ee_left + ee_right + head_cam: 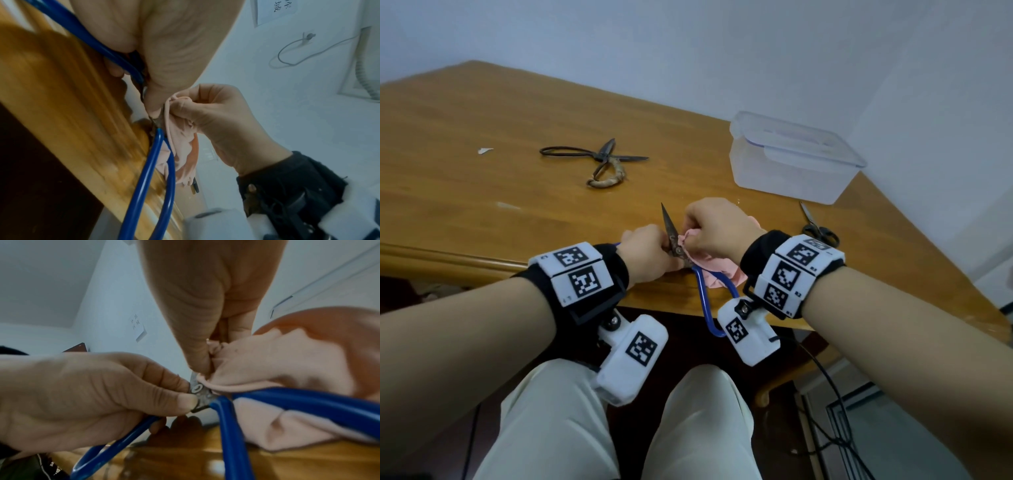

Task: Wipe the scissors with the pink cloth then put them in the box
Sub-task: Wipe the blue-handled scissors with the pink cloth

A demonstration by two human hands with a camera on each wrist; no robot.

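Left hand (645, 251) pinches blue-handled scissors (674, 236); right hand (717, 228) grips pink cloth (717, 270), seemingly against blade.

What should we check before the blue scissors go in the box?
1. Left hand grips the blue-handled scissors near the pivot: ok.
2. Right hand holds the pink cloth against the blade: ok.
3. Blade clean: not ok, it looks dark and spotty in the head view.
4. Clear plastic box open on the wooden table: ok, no lid on it.
5. Rusty scissors and black-handled scissors lie outside the box: not ok.
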